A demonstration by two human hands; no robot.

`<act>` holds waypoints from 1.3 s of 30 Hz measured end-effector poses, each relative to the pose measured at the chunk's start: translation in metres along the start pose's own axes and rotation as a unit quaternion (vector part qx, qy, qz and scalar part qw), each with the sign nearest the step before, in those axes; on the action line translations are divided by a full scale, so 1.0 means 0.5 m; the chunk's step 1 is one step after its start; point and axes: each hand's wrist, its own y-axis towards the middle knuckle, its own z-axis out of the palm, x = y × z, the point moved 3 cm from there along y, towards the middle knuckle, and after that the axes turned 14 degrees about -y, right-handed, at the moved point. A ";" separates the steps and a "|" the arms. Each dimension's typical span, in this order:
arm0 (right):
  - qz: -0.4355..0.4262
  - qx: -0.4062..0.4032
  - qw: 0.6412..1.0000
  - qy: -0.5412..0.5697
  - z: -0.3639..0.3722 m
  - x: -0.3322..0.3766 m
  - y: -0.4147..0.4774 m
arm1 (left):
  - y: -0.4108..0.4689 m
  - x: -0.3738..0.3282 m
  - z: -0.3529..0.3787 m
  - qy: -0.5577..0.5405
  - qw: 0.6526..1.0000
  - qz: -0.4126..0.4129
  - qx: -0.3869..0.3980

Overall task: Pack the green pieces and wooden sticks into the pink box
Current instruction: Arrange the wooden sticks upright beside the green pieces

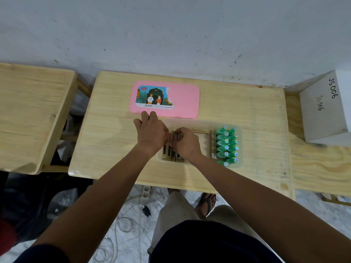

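Note:
The pink lid (182, 100) with a picture sticker lies flat at the far middle of the wooden table (114, 149). In front of it sits a pale shallow box (188, 165). Green pieces (228, 146) fill its right end in two rows. Wooden sticks (168, 155) stand side by side in its left end, and one more wooden stick (199, 130) lies along the far wall. My left hand (150, 133) rests over the left sticks, fingers spread toward the lid. Beside it, my right hand (187, 144) pinches the top of one stick.
A second wooden table (32, 114) stands to the left, across a gap. A white box (322, 111) marked JS006 sits at the right on a lower board. The wall runs right behind the table. Cables and a power strip (146, 192) lie on the floor below.

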 end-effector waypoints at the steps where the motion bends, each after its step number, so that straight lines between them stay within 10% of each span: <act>1: -0.005 -0.003 1.000 -0.004 -0.004 0.000 -0.001 | -0.002 -0.002 -0.002 0.001 1.000 0.001 -0.010; 9: -0.066 -0.127 0.972 -0.187 -0.102 -0.033 -0.001 | -0.025 -0.041 -0.005 -0.058 0.993 0.057 -0.089; 24: -0.186 -0.064 0.817 -0.542 -0.115 -0.023 -0.007 | -0.045 -0.067 0.019 -0.008 0.985 0.115 -0.124; 39: -0.064 -0.071 0.879 -0.467 -0.106 -0.024 -0.041 | -0.041 -0.075 0.036 -0.017 0.986 0.151 -0.069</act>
